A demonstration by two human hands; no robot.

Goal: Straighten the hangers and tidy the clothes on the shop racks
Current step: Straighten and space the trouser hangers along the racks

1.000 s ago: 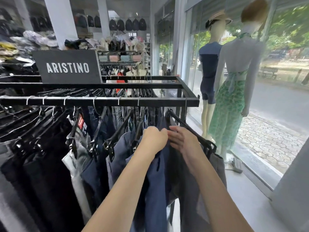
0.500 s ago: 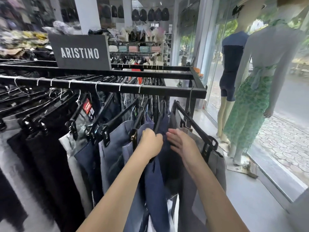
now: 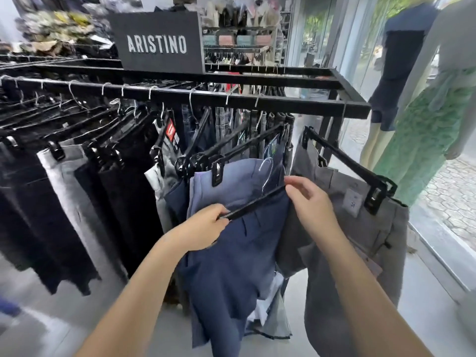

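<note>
A black hanger (image 3: 253, 203) carrying navy trousers (image 3: 239, 258) is held tilted in front of and below the black rack rail (image 3: 231, 99), with its wire hook (image 3: 268, 168) seen well beneath that rail. Its lower end is enclosed in the curled grip of the left hand (image 3: 203, 228) and its upper end is pinched in the grip of the right hand (image 3: 306, 197), so both clips are hidden. Grey trousers (image 3: 360, 228) are hung under the rail's right end, and the dark garments under its left end are blurred and cut off.

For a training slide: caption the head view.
Left hand and right hand hold a black trouser hanger carrying navy trousers below the rack rail.
</note>
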